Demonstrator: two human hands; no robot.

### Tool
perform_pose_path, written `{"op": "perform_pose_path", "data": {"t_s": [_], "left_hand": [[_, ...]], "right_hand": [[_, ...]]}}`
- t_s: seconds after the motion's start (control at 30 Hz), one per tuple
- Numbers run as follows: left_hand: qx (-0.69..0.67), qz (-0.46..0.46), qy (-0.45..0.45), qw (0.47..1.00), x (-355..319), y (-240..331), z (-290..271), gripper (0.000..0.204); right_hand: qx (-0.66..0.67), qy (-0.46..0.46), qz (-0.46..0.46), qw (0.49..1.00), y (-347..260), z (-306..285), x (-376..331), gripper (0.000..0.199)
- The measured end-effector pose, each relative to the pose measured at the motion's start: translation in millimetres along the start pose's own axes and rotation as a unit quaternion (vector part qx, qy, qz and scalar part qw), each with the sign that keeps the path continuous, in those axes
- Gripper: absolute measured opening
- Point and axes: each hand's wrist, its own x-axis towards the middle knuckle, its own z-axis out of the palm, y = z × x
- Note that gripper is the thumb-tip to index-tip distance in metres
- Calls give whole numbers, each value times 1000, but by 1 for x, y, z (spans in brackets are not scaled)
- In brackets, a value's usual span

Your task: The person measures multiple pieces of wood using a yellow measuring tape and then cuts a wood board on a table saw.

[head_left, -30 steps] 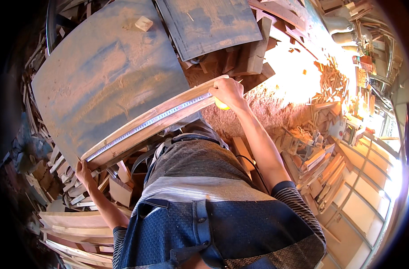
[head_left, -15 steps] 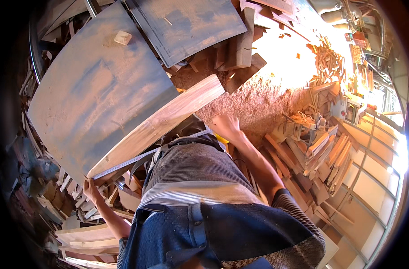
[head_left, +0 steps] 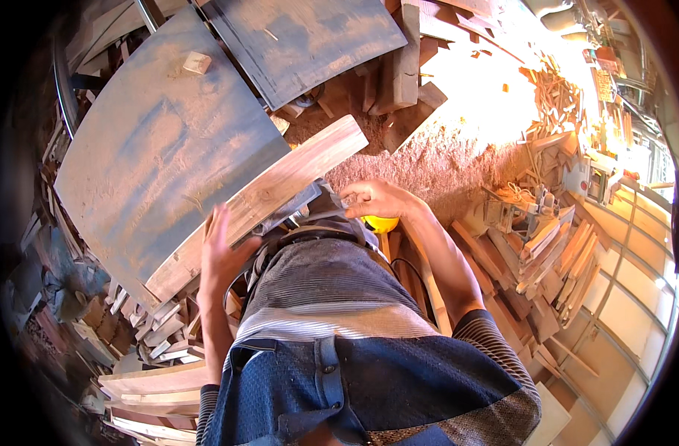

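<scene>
A person in a striped grey shirt and blue overalls stands at a dusty grey worktable (head_left: 153,149), a long wooden plank (head_left: 269,199) lying slantwise along the table's near edge. The left hand (head_left: 222,251) lies flat and open on the plank near its lower end, fingers spread, gripping nothing. The right hand (head_left: 375,199) is closed around a grey tool (head_left: 326,202) just under the plank's upper half, beside a round yellow object (head_left: 380,223) that is mostly hidden by the wrist; what kind of tool it is cannot be told. A small wooden block (head_left: 197,62) sits alone on the far part of the table. A second grey board (head_left: 310,37) leans beyond it. Sawdust (head_left: 436,160) covers the floor to the right, with heaps of offcut wooden strips (head_left: 555,97) well apart from the plank. More stacked wood scraps (head_left: 157,327) lie below the table's left end. No bin or box is clearly seen among the wood
</scene>
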Motion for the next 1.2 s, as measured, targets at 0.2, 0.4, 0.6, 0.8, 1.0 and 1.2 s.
{"op": "perform_pose_path", "data": {"t_s": [0.2,0.4,0.6,0.8,1.0,1.2], "left_hand": [[197,74,-16,978,17,-30,47,94],[203,93,21,975,10,-51,49,92],[231,81,86,966,-7,-78,45,81],[223,92,69,968,-11,-87,43,79],[205,129,58,969,-3,-95,43,78],[211,135,52,967,1,-98,41,77]], "right_hand": [[-4,226,90,970,45,-36,15,81],[-5,277,78,958,33,-39,59,43],[-117,279,40,952,15,-9,70,24],[-77,305,60,947,17,3,78,28],[-26,368,44,928,48,7,104,46],[339,226,95,908,15,-2,92,40]]}}
